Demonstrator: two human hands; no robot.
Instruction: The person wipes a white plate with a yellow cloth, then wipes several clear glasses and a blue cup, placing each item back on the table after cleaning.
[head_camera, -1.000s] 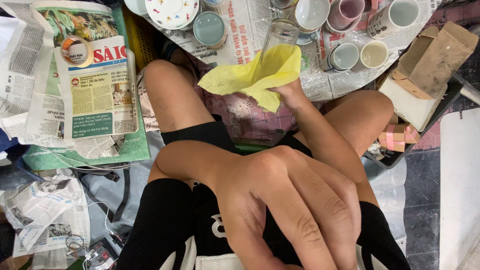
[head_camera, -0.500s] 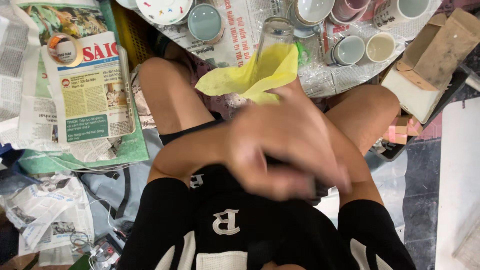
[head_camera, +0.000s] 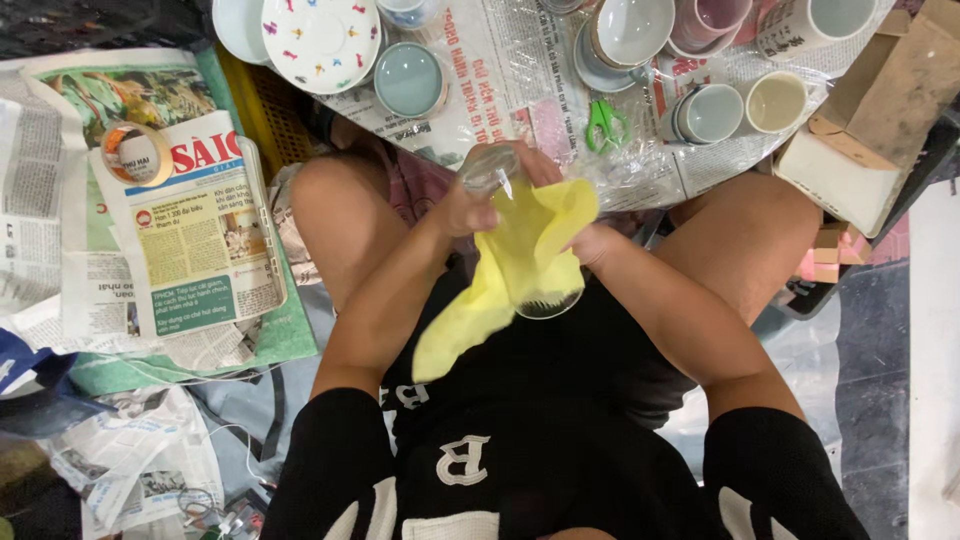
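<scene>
I sit with bare knees over a floor strewn with newspaper. My left hand (head_camera: 475, 200) grips the upper end of a clear drinking glass (head_camera: 545, 295) lying tilted over my lap. A yellow cloth (head_camera: 500, 290) wraps the glass and hangs down toward my black shirt. My right hand (head_camera: 590, 240) presses the cloth against the glass from the right side. The glass's wide rim shows below the cloth.
Ahead lie a white dotted plate (head_camera: 320, 35), a pale blue bowl (head_camera: 410, 80), several cups (head_camera: 775, 100) and green scissors (head_camera: 603, 122) on newspaper and plastic. A tape roll (head_camera: 135, 155) rests on papers to the left. A cardboard box (head_camera: 865, 110) sits at right.
My left arm, which crossed close under the camera, has drawn forward and taken hold of the glass. The cloth now wraps the glass over my lap, nearer my body.
</scene>
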